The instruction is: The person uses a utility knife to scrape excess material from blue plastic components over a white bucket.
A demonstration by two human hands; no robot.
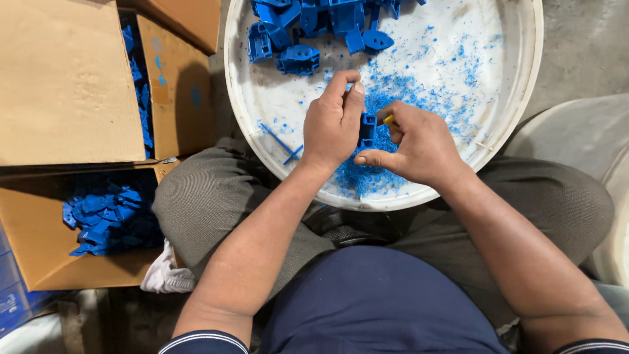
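Grey concrete floor shows around a seated person whose lap carries a wide white tub (524, 78). At the far left sit two brown cardboard boxes — the upper box (65, 78) with a broad plain flap and small blue marks on its inner flap, the lower box (39, 229) lying open with a heap of blue plastic parts (108, 213) inside. A white cloth (167, 275) lies crumpled just beside the lower box.

Over the tub, the left hand (333, 124) is curled, fingers bent down onto a small blue plastic piece (367, 129) that it grips from the left. The right hand (419, 144) closes on the same piece from the other side, thumb stretched beneath it — and a thin yellow tool (388, 120) peeps from between its fingers, mostly hidden. Blue shavings (393, 92) speckle the tub floor under both hands. More blue parts (308, 26) pile at the tub's far rim, cut off by the top edge.
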